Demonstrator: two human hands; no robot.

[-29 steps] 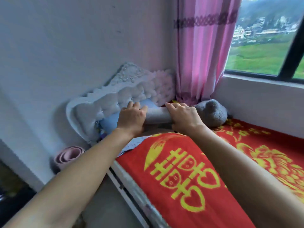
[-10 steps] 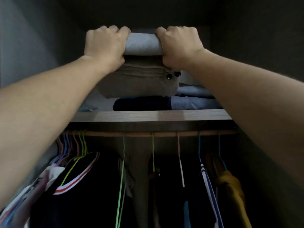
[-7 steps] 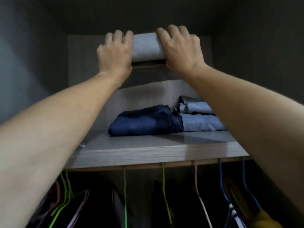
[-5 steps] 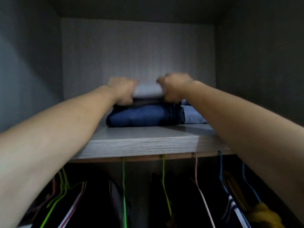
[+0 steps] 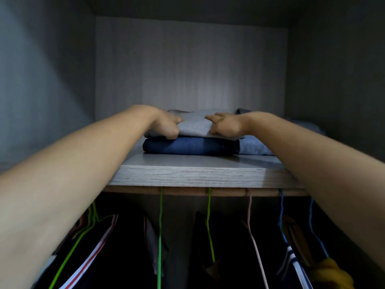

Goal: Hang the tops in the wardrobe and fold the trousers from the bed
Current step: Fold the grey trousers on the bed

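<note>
Grey folded trousers [image 5: 194,126], one pair, lie on top of one dark blue folded pair [image 5: 190,146] on the wardrobe shelf [image 5: 187,175], with one paler blue fold [image 5: 253,148] touching that pair at its 3 o'clock. My two hands clamp the grey pair: left hand [image 5: 164,124] curled round its 9 o'clock end, right hand [image 5: 226,126] pinching its 3 o'clock end.

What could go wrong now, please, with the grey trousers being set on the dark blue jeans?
The left hand and right hand grip the grey trousers at their ends; sliding the hands out could pull the fold open. It might also drag the dark blue jeans beneath toward the shelf edge.
</note>
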